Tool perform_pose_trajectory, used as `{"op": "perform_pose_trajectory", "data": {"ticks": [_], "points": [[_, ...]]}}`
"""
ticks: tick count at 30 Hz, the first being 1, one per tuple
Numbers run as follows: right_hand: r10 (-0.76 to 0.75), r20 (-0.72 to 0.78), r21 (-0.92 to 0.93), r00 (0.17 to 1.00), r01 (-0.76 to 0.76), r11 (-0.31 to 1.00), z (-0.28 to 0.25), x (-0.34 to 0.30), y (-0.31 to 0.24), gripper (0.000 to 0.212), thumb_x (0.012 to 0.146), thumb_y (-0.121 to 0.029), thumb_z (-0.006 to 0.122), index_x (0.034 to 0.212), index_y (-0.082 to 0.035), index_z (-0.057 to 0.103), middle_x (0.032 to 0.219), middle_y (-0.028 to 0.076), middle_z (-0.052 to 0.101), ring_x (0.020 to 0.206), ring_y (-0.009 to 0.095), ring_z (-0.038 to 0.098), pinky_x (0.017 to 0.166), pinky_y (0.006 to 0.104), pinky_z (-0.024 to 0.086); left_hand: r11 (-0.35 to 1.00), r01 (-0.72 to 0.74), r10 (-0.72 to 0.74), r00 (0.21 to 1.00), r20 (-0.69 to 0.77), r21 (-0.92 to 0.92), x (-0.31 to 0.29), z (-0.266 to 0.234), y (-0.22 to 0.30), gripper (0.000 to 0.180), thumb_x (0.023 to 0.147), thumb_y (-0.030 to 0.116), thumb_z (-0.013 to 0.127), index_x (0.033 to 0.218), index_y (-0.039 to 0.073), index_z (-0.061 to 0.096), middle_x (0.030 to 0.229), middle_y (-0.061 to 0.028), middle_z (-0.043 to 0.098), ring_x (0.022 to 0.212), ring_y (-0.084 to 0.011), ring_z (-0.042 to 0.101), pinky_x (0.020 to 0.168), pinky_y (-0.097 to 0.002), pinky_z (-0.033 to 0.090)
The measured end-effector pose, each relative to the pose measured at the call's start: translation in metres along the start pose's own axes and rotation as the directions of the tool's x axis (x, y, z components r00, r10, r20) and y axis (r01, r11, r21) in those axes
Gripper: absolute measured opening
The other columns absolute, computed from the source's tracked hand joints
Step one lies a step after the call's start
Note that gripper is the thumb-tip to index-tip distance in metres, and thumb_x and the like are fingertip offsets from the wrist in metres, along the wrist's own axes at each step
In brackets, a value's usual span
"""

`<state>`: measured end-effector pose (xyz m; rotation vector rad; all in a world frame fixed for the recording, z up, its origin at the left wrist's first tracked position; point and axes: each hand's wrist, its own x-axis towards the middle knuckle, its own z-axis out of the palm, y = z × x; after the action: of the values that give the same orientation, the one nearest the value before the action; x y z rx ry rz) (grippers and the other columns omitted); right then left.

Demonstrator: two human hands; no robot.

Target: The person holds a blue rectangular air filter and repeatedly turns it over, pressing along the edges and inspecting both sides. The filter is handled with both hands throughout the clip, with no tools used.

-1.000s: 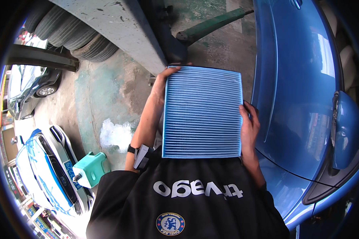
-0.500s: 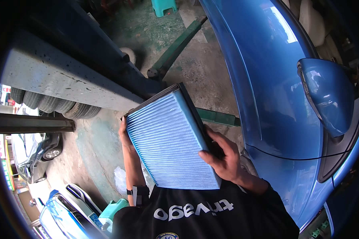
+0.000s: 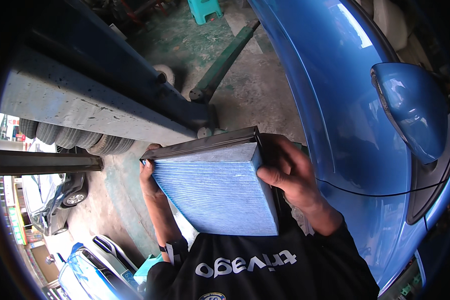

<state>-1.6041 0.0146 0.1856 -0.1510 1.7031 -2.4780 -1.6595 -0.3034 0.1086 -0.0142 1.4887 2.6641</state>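
A rectangular cabin air filter (image 3: 217,197) with light blue pleats is held in front of my chest. Along its far edge and right side runs a black frame (image 3: 205,142); whether it is part of the filter I cannot tell. My left hand (image 3: 147,171) pinches the far left corner, thumb on the near side. On the right edge, my right hand (image 3: 294,175) grips with its thumb near the far right corner, the fingers mostly hidden behind. The lower edge of the filter is close to my black shirt (image 3: 285,277).
A blue car with a side mirror (image 3: 410,112) stands close on the right. To the left is a grey lift post (image 3: 100,100), with a green lift arm (image 3: 222,65) beyond. Several tyres (image 3: 67,136), parked cars and a turquoise stool (image 3: 205,10) stand farther off.
The filter has tilted, its far edge dropping lower in view and showing more of the black frame. My right hand has shifted up along its side; both hands keep hold.
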Motion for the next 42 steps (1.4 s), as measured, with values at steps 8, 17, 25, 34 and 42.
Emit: {"op": "perform_pose_trajectory", "data": {"ticks": [8,17,25,34,42], "points": [[0.131,-0.176,0.107,0.976,-0.113,0.988,0.014,-0.001,0.009,0.038,0.090,-0.021,0.069,0.118,0.001,0.059,0.101,0.007,0.066,0.093,0.012,0.060,0.083,0.0266,0.047,0.990,-0.040,0.059,0.990,-0.132,0.137,-0.011,0.009,0.000,0.049,0.080,0.032,0.073,0.107,-0.005,0.055,0.091,-0.0110,0.061,0.081,-0.0177,0.061,0.074,-0.0286,0.050],[-0.046,-0.255,-0.131,0.966,0.012,0.991,0.021,0.000,0.020,0.034,0.092,-0.023,0.067,0.112,0.004,0.060,0.090,0.008,0.064,0.078,0.012,0.061,0.069,0.0238,0.048,0.974,-0.030,0.061,0.989,-0.135,0.226,-0.015,0.007,0.004,0.050,0.079,0.035,0.076,0.104,-0.003,0.056,0.088,-0.0079,0.060,0.079,-0.0145,0.058,0.072,-0.0265,0.048],[-0.419,-0.050,-0.596,0.906,0.310,0.741,0.020,0.003,0.013,0.030,0.087,-0.021,0.071,0.102,0.003,0.061,0.079,0.005,0.061,0.063,0.010,0.057,0.053,0.0229,0.044,0.966,-0.093,0.123,0.987,-0.109,0.242,-0.020,0.013,0.015,0.050,0.080,0.036,0.075,0.104,-0.003,0.054,0.090,-0.0084,0.059,0.081,-0.0146,0.058,0.075,-0.0258,0.046],[-0.340,-0.285,-0.359,0.896,0.229,0.905,0.015,0.024,0.041,0.034,0.089,-0.023,0.070,0.111,0.001,0.060,0.081,0.007,0.063,0.066,0.011,0.059,0.057,0.0241,0.045,0.977,0.079,-0.036,0.976,-0.213,0.198,-0.009,0.021,0.008,0.039,0.089,0.028,0.067,0.111,-0.003,0.059,0.091,-0.0098,0.066,0.077,-0.0154,0.064,0.071,-0.0268,0.052],[-0.164,-0.068,-0.517,0.984,0.106,0.850,-0.010,0.062,0.031,0.031,0.087,-0.027,0.072,0.102,-0.001,0.066,0.081,0.007,0.068,0.073,0.013,0.065,0.062,0.0254,0.050,0.954,0.227,-0.196,0.967,-0.162,0.198,0.005,0.033,0.003,0.034,0.091,0.028,0.067,0.101,-0.003,0.061,0.084,-0.0100,0.066,0.070,-0.0148,0.066,0.060,-0.0252,0.055]]}}
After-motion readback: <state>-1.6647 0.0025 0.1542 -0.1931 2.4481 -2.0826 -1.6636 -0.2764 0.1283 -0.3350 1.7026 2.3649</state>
